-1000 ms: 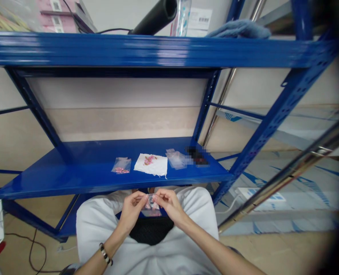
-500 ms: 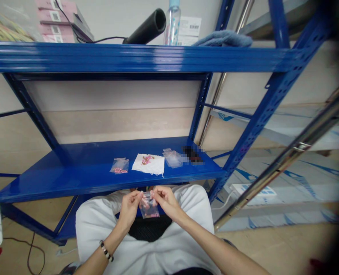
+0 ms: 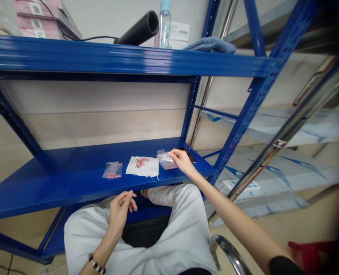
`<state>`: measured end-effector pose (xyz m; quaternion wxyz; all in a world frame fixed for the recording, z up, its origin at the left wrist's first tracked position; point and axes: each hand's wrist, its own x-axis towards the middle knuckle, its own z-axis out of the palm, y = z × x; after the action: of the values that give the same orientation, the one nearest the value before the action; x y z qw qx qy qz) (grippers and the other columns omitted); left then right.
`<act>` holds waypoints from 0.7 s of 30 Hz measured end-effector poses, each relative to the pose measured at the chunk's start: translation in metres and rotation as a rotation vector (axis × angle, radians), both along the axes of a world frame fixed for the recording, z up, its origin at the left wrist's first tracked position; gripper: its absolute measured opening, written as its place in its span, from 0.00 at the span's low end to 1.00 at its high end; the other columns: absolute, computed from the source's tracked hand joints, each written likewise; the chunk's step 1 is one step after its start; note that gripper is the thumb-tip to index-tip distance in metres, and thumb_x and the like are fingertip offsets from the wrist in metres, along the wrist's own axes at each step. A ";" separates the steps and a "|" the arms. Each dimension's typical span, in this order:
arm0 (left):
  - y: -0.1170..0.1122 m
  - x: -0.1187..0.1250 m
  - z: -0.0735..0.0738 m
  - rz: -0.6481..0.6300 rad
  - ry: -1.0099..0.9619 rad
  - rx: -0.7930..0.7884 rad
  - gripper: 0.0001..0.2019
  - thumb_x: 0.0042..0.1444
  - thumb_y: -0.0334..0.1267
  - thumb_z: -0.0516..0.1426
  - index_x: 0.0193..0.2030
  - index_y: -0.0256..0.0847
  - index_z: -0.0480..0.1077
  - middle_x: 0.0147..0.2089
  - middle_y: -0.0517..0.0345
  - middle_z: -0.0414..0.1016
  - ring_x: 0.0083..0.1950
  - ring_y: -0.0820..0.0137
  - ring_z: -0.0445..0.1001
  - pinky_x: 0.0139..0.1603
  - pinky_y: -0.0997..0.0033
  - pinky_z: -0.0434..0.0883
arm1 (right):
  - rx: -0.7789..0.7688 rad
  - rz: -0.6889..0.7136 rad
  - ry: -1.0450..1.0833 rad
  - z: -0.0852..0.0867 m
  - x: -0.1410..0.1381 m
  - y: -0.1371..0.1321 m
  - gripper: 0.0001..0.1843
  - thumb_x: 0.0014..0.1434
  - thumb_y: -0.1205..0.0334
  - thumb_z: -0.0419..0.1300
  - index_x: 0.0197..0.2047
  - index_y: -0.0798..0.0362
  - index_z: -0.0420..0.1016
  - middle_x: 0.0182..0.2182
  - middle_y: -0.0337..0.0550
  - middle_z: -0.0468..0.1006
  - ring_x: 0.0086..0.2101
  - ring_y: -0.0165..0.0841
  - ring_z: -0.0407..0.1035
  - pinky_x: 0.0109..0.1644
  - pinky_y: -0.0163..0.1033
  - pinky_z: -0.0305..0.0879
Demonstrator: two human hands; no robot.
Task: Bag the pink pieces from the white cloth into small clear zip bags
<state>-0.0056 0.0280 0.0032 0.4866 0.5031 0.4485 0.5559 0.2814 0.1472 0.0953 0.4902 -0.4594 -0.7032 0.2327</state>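
The right hand (image 3: 182,160) reaches out over a blue metal shelf (image 3: 72,170), and its fingers touch a clear plastic bag (image 3: 166,160). The left hand (image 3: 120,211) is up over the person's white pants (image 3: 172,202), with its fingers a little bent, and holds nothing. A white cloth (image 3: 142,166) with pink bits lies just left of the clear bag. A small bag of pink bits (image 3: 112,170) lies left of the cloth. Up on the next shelf are a water bottle (image 3: 164,26), a black tube (image 3: 137,28) and a blue towel (image 3: 211,45).

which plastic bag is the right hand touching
The clear bag right of the white cloth, under the right hand; the other bag lies left of the cloth.
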 end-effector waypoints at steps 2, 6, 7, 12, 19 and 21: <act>-0.001 0.003 -0.001 -0.036 0.020 -0.009 0.19 0.61 0.52 0.56 0.35 0.35 0.72 0.18 0.58 0.71 0.21 0.74 0.66 0.25 0.76 0.62 | -0.066 0.013 -0.122 0.001 0.018 0.029 0.22 0.60 0.44 0.54 0.27 0.54 0.69 0.18 0.34 0.65 0.19 0.27 0.57 0.24 0.32 0.53; -0.005 0.008 -0.006 -0.092 0.048 -0.030 0.19 0.61 0.53 0.55 0.34 0.36 0.71 0.18 0.59 0.70 0.20 0.75 0.65 0.24 0.76 0.61 | -0.105 -0.016 -0.295 -0.012 0.039 0.073 0.19 0.54 0.48 0.59 0.23 0.56 0.73 0.18 0.38 0.71 0.22 0.28 0.62 0.26 0.32 0.55; -0.005 0.009 -0.008 -0.102 0.053 -0.032 0.19 0.61 0.53 0.55 0.34 0.36 0.71 0.18 0.59 0.70 0.19 0.75 0.65 0.24 0.76 0.61 | -0.104 -0.036 -0.302 -0.015 0.042 0.080 0.17 0.53 0.51 0.60 0.23 0.57 0.74 0.19 0.39 0.72 0.23 0.29 0.63 0.27 0.33 0.55; -0.001 0.010 -0.011 -0.111 0.035 -0.025 0.23 0.62 0.55 0.53 0.25 0.39 0.64 0.14 0.60 0.67 0.17 0.74 0.65 0.24 0.75 0.62 | -0.103 -0.147 -0.323 -0.021 0.048 0.103 0.12 0.53 0.57 0.60 0.29 0.57 0.80 0.25 0.43 0.79 0.27 0.33 0.70 0.29 0.33 0.59; 0.003 0.011 -0.017 -0.047 0.034 -0.013 0.28 0.56 0.55 0.58 0.17 0.44 0.48 0.12 0.66 0.54 0.15 0.74 0.63 0.21 0.74 0.57 | -0.152 -0.267 -0.323 -0.018 0.047 0.108 0.18 0.56 0.64 0.57 0.48 0.61 0.77 0.20 0.42 0.77 0.19 0.31 0.67 0.25 0.32 0.60; 0.004 0.010 -0.021 -0.018 0.052 0.000 0.28 0.55 0.53 0.59 0.18 0.44 0.46 0.13 0.68 0.53 0.15 0.77 0.59 0.20 0.75 0.54 | -0.143 -0.287 -0.314 -0.017 0.040 0.102 0.26 0.57 0.66 0.56 0.59 0.62 0.68 0.23 0.42 0.78 0.19 0.30 0.68 0.25 0.32 0.61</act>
<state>0.0045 0.0317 -0.0177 0.4798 0.5213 0.4565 0.5382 0.3216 0.2493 0.0784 0.3689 -0.6189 -0.6801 0.1352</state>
